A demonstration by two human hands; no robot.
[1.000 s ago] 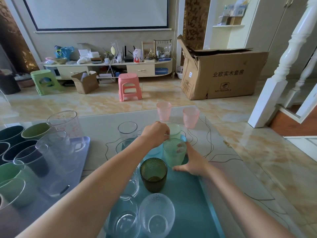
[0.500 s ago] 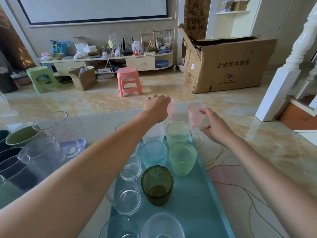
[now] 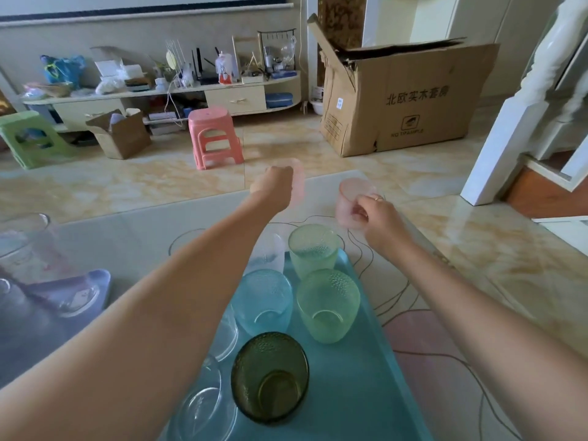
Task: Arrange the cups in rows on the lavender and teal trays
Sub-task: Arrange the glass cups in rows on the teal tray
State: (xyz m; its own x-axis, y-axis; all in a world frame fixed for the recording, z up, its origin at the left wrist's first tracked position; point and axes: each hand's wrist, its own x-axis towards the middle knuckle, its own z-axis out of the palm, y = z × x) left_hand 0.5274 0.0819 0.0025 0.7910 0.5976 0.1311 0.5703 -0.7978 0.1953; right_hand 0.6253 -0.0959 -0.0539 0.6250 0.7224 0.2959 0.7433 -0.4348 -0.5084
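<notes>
My left hand (image 3: 274,186) is curled round a translucent pale pink plastic cup (image 3: 297,183) at the upper middle of the frame, the cup mostly hidden behind my knuckles and blurred. My right hand (image 3: 378,218) pinches a second translucent pink plastic cup (image 3: 348,202) just right of it, fingers wrapped on its near wall, mouth tilted a little away from me. Both cups sit above the pale glass worktop (image 3: 133,237), beyond the far end of the teal plastic tray (image 3: 359,377).

The tray lies below and toward me from both grips, its long side running from the centre down to the bottom edge. On it stand two light green textured cups (image 3: 313,249) (image 3: 327,305) in the right-hand column, a blue textured cup (image 3: 262,302) and a dark olive green glass cup (image 3: 270,377) beside them, with clear glasses (image 3: 203,405) along the left. The bare stretch I judge usable is the tray's lower right, nearer my right hand, so that cup should come back toward me first. The lavender tray (image 3: 63,297) lies at the left edge, well apart from both pink cups.
</notes>
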